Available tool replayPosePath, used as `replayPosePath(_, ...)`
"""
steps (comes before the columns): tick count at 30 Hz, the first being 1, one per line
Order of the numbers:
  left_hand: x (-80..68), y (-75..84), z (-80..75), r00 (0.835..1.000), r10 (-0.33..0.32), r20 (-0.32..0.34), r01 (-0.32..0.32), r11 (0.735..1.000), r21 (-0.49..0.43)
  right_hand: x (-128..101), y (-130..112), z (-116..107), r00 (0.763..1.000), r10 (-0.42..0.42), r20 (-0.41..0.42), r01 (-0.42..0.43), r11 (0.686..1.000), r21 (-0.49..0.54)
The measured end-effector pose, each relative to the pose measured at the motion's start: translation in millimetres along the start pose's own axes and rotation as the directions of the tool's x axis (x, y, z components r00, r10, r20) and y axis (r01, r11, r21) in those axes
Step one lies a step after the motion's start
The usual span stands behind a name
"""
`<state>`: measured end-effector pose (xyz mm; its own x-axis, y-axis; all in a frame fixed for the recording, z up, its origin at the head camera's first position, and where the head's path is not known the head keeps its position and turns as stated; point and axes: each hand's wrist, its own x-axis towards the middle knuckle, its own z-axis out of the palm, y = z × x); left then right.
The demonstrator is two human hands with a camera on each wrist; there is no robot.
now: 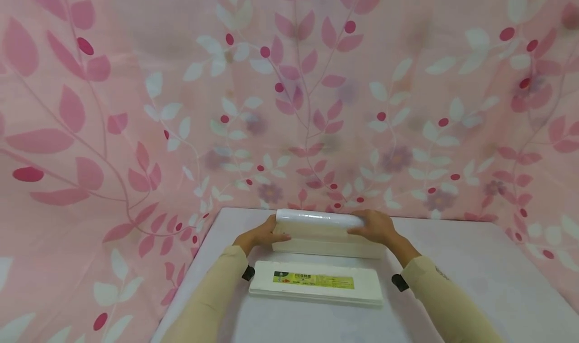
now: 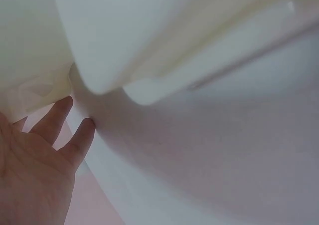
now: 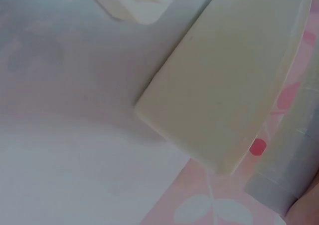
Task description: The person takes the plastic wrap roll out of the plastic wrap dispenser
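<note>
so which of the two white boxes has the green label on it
The nearer box, lying flat and untouched in front of the sleeves. The farther box, held by both hands under the film roll, shows no label.

Soft, even, bright light fills the head view, with faint shadows and wide-angle bending at the edges. Both wrist views are blurred and out of focus, washed pale, with a mild shadow on the desk (image 2: 239, 150).

White table (image 1: 475, 262), pink leaf-patterned curtain (image 1: 135, 107) behind, labelled lid (image 1: 316, 282) nearer.
</note>
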<state>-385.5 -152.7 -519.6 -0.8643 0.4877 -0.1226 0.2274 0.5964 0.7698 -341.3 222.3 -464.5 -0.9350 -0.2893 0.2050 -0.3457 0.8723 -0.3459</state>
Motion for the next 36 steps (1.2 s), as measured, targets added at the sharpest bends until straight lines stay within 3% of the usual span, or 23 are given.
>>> replayPosePath(9, -2.4, -0.2, 0.0, 0.998, -0.058, -0.029, 0.058, 0.998, 0.008, -5, -1, -1, 0.999, -0.035, -0.011, 0.034, 0.999, -0.011)
replayPosePath(19, 0.7, 1.0, -3.5, 0.999, -0.037, -0.033, 0.038, 0.999, 0.011, -5, 2, -5, 0.998, -0.023, -0.058, 0.021, 0.999, -0.03)
replayPosePath(24, -4.7, 0.9, 1.0, 0.998, -0.056, -0.015, 0.056, 0.998, 0.041, -12, 6, -1, 0.999, -0.007, -0.035, 0.006, 0.999, -0.031)
replayPosePath(29, -9.3, -0.8, 4.3, 0.999, -0.046, -0.005, 0.047, 0.995, 0.089, -17, 9, 4, 0.998, -0.042, -0.055, 0.038, 0.996, -0.081)
replayPosePath(36, -0.9, -5.0, -0.7, 1.0, -0.027, -0.007, 0.027, 0.996, 0.08, -11, 9, -3, 0.995, -0.049, -0.088, 0.042, 0.996, -0.084)
